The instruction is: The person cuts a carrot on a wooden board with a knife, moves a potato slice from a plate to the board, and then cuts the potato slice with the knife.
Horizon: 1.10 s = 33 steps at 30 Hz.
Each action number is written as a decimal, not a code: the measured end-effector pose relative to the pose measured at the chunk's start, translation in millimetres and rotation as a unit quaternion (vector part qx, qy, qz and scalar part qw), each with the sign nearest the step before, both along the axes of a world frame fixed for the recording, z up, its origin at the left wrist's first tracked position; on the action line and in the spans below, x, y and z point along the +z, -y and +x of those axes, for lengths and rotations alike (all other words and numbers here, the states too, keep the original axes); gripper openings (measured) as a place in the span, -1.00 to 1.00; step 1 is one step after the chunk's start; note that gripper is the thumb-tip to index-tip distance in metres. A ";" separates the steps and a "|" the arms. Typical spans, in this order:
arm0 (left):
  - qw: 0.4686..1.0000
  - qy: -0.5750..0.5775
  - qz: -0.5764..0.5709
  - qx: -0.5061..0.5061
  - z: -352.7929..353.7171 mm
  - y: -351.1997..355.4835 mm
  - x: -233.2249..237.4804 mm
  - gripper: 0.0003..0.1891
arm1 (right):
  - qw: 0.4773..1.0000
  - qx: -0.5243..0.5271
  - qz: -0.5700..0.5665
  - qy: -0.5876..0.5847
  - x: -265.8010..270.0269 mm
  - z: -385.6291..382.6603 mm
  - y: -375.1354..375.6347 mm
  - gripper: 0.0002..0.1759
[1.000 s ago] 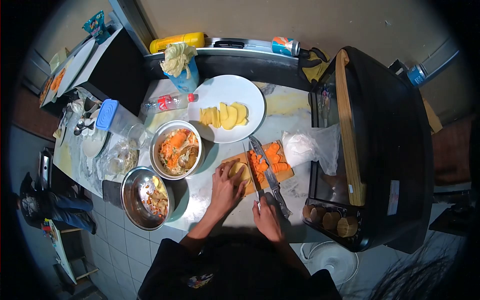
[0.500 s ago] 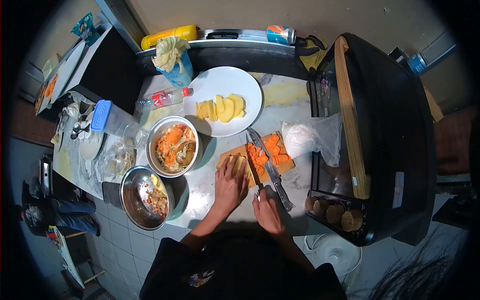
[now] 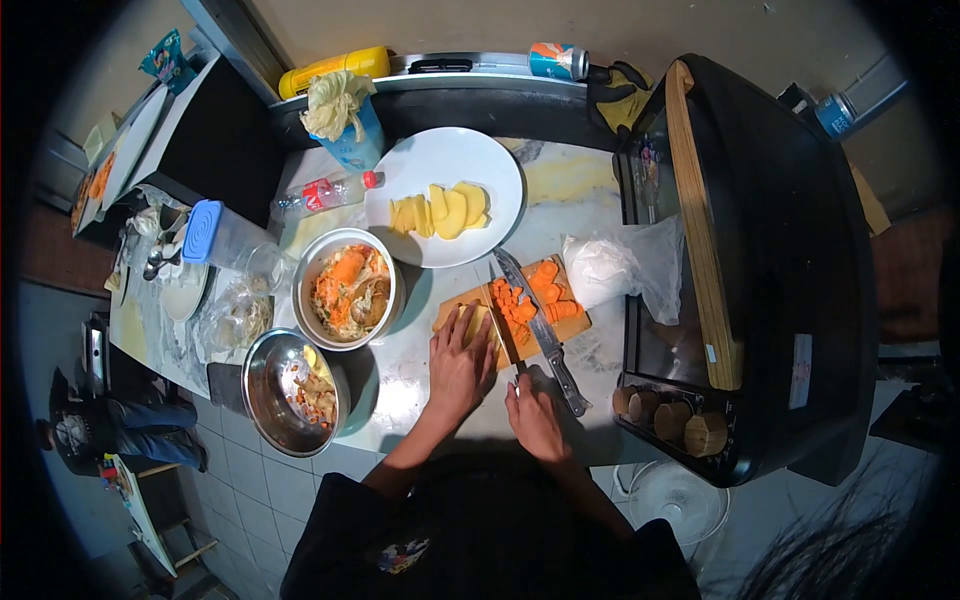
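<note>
Steadying potato (image 3: pixel 480 323) under left hand (image 3: pixel 458 365); right hand (image 3: pixel 535 420) gripping knife (image 3: pixel 503 335).

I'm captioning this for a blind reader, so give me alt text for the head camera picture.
A person's left hand steadies a potato on a cutting board while the right hand holds a knife to it. Carrot pieces lie on the board; a plate of potato slices sits beyond.

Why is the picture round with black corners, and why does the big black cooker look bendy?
Head view: a fisheye lens squeezes everything into a circle, so corners go black and the big black cooker curves near the edge; the middle is sharp and bright, and the round steel bowl throws a dark shadow rightwards on the pale marble counter.
</note>
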<state>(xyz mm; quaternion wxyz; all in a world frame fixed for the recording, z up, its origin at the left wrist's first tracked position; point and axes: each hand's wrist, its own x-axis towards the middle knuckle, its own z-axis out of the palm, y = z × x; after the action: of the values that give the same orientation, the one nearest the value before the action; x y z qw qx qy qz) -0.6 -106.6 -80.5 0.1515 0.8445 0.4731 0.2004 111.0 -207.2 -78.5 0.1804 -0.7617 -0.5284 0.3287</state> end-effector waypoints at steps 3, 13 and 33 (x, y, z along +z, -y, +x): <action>1.000 0.000 -0.003 0.001 -0.3 0.5 0.4 -0.59 | 0.999 0.019 0.030 0.009 -3.9 1.7 0.5 -0.68; 1.000 0.000 0.001 -0.002 -0.1 -0.7 1.6 -0.59 | 0.997 0.032 0.039 0.059 -13.1 1.8 -0.7 -0.71; 0.999 0.024 -0.017 -0.013 -1.1 -2.8 0.9 -0.58 | 0.997 0.014 0.010 0.077 8.2 5.3 -12.6 -0.70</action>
<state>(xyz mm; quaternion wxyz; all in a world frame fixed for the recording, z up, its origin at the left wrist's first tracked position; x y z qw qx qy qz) -1.6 -103.8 -79.6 0.1802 0.8427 0.4615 0.2108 116.4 -194.5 -70.3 0.1421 -0.7752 -0.5547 0.2668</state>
